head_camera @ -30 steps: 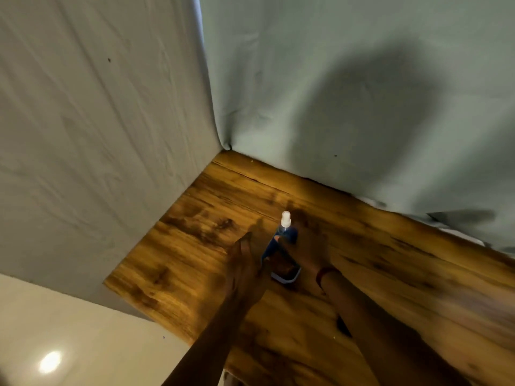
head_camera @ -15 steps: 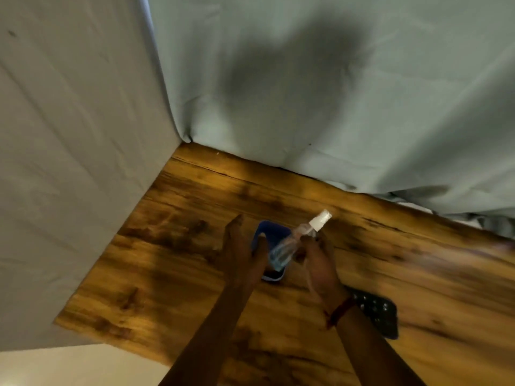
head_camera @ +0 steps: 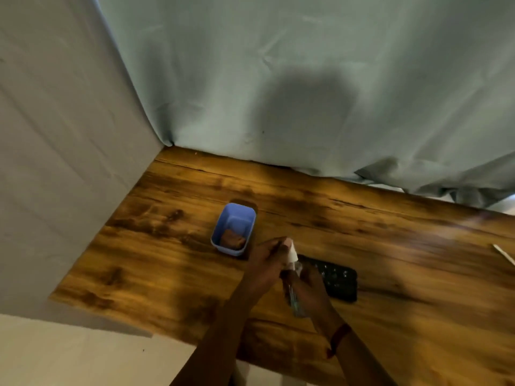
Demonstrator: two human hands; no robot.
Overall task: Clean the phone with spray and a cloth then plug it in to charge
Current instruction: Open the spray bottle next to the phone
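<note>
Nearest us, our right hand is wrapped around the clear spray bottle, while our left hand closes its fingers on the bottle's white cap. Just beyond, at 2 o'clock from the hands, the dark phone lies flat on the worktop. At 11 o'clock stands a blue tub with a brown cloth inside. Bare wood lies left toward the worktop's edge; grey drapes close the far edge.
</note>
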